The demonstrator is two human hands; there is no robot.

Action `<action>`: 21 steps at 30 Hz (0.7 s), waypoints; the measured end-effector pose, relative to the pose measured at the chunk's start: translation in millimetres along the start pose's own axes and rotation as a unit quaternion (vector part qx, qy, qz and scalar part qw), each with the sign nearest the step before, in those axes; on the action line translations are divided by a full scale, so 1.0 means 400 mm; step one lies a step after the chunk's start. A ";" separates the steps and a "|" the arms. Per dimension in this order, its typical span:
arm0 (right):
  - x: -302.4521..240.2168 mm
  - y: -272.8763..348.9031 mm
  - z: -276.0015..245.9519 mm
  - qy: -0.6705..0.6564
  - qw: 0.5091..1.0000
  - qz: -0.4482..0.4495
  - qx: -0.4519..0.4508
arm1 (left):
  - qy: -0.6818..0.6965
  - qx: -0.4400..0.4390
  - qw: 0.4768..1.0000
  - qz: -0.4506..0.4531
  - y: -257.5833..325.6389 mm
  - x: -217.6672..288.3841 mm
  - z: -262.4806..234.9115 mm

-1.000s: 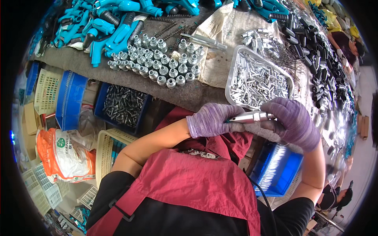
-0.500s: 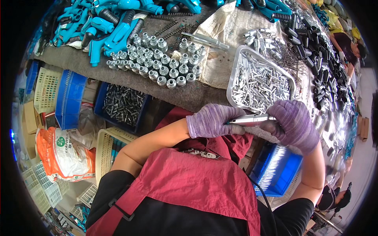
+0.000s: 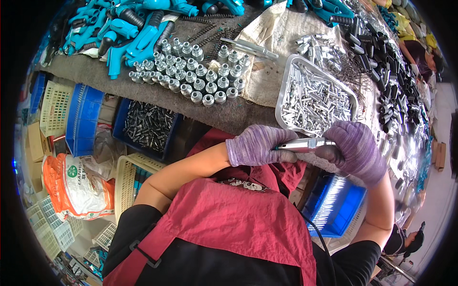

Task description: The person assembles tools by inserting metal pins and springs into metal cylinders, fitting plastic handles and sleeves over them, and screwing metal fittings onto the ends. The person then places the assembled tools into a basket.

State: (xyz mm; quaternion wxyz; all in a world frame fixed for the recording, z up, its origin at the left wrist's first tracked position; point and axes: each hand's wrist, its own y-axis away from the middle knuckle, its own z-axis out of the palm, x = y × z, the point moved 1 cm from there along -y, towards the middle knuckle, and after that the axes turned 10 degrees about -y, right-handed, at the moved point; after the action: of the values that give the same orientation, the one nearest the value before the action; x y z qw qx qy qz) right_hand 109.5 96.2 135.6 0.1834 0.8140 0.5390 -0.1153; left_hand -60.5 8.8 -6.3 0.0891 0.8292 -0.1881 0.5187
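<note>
Between my two gloved hands, level in front of my apron, is a shiny metal tube (image 3: 301, 145) with a collar near its right part. My left hand (image 3: 260, 145), in a purple knit glove with dark fingertips, pinches its left part. The matching gloved right hand (image 3: 355, 148) is closed round the right end and hides it. Just beyond the hands lies a silver metal tray (image 3: 281, 107) heaped with small metal pins (image 3: 317, 100). Left of the tray, several round metal fittings (image 3: 198, 78) stand in rows on the grey cloth. A slim metal rod (image 3: 250, 47) lies behind them.
Teal plastic handles (image 3: 138, 40) pile up at the far left, black sleeves (image 3: 398, 81) at the right. Below the table edge are a blue bin of dark metal parts (image 3: 148, 126), a cream basket (image 3: 125, 183) and another blue bin (image 3: 350, 209). People sit off to the right.
</note>
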 end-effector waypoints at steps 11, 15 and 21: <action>-0.006 0.011 0.012 -0.027 0.999 0.030 0.017 | -0.013 0.043 0.998 0.036 0.002 -0.007 0.013; -0.014 0.005 0.010 -0.067 0.996 0.026 0.061 | -0.016 0.042 0.998 0.038 -0.001 -0.008 0.012; -0.016 0.007 0.002 -0.055 0.998 0.030 -0.003 | 0.003 0.034 0.998 0.046 -0.001 -0.018 0.022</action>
State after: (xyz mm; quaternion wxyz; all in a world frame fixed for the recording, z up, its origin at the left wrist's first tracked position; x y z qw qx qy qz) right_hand 109.6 89.3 137.8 0.2188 0.8218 0.5033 -0.1530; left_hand -56.0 7.9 -16.7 0.0377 0.8207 -0.2080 0.5309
